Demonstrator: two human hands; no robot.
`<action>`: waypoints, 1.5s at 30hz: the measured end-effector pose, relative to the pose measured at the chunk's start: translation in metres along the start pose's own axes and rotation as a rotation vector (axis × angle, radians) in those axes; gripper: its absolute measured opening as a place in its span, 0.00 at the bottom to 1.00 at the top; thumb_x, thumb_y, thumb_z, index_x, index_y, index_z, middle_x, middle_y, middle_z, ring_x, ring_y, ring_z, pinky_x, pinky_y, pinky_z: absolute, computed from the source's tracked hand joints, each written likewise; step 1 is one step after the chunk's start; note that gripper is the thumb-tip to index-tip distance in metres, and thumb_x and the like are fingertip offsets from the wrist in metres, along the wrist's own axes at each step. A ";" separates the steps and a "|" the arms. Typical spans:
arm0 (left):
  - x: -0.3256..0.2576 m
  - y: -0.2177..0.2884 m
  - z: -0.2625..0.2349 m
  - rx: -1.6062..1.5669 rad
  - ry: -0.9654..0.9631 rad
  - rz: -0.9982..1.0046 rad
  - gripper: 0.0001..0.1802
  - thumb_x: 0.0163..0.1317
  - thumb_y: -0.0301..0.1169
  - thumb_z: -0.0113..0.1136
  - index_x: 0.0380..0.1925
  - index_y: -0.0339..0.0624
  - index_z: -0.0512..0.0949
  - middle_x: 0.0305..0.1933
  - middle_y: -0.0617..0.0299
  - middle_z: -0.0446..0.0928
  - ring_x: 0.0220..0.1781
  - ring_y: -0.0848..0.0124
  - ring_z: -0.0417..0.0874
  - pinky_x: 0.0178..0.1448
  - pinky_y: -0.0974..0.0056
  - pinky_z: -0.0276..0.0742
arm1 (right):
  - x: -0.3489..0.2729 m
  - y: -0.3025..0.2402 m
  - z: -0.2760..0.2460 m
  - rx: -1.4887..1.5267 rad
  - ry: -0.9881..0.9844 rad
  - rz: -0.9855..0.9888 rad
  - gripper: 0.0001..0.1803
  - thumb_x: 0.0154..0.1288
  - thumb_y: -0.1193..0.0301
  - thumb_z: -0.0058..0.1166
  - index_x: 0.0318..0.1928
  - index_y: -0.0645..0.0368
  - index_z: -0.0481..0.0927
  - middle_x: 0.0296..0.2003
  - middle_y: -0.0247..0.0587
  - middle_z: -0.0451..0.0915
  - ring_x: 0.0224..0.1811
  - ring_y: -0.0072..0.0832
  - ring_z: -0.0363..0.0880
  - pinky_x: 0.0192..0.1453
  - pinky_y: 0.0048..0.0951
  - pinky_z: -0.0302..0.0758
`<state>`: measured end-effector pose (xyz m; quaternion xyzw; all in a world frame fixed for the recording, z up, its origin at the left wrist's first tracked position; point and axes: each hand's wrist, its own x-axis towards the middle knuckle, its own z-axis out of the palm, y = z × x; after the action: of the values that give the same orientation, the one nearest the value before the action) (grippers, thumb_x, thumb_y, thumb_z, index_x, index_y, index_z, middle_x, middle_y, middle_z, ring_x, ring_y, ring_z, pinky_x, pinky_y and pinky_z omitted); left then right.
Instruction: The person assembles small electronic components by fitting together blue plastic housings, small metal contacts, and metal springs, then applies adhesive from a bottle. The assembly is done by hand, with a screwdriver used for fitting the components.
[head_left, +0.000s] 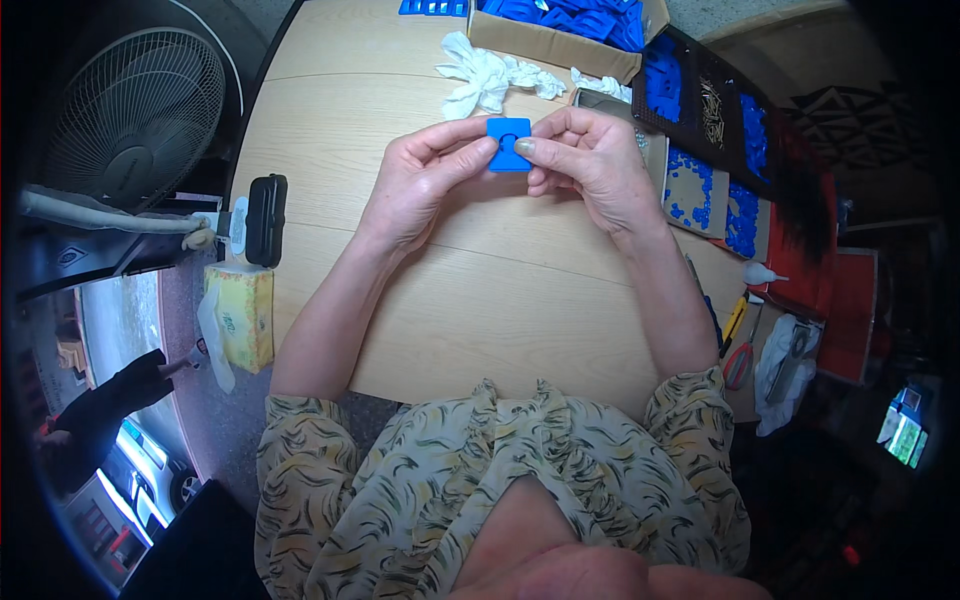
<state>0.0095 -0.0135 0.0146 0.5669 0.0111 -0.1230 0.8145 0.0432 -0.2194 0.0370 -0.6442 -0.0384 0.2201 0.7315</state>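
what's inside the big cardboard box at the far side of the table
Blue plastic pieces lie heaped inside the cardboard box. The pile covers its bottom, so anything underneath is hidden.

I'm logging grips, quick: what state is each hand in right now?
Left hand: closed, thumb and fingers pinching the left edge of a flat blue piece.
Right hand: closed, holding the same piece's right side, thumb on its face.
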 end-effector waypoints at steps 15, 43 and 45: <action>-0.003 0.006 0.002 0.080 0.000 0.206 0.15 0.65 0.23 0.63 0.52 0.35 0.82 0.49 0.59 0.79 0.48 0.75 0.81 0.54 0.70 0.80 | -0.007 -0.009 0.010 -0.039 -0.016 -0.142 0.09 0.61 0.79 0.65 0.39 0.69 0.79 0.30 0.40 0.83 0.29 0.18 0.82 0.34 0.18 0.82; -0.010 0.013 0.005 0.211 0.001 0.262 0.15 0.68 0.23 0.59 0.53 0.33 0.80 0.50 0.56 0.80 0.52 0.70 0.82 0.57 0.66 0.82 | -0.010 -0.016 0.011 -0.039 -0.026 -0.163 0.07 0.64 0.80 0.62 0.40 0.70 0.79 0.32 0.41 0.83 0.31 0.18 0.82 0.36 0.19 0.82; -0.012 0.013 0.007 0.206 0.017 0.311 0.15 0.67 0.23 0.61 0.53 0.34 0.81 0.46 0.59 0.80 0.47 0.75 0.80 0.52 0.70 0.78 | -0.012 -0.017 0.014 -0.057 -0.032 -0.211 0.07 0.64 0.80 0.62 0.40 0.70 0.79 0.34 0.41 0.82 0.32 0.19 0.82 0.37 0.20 0.82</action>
<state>-0.0005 -0.0132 0.0314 0.6433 -0.0824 0.0089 0.7611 0.0322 -0.2125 0.0583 -0.6537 -0.1238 0.1509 0.7312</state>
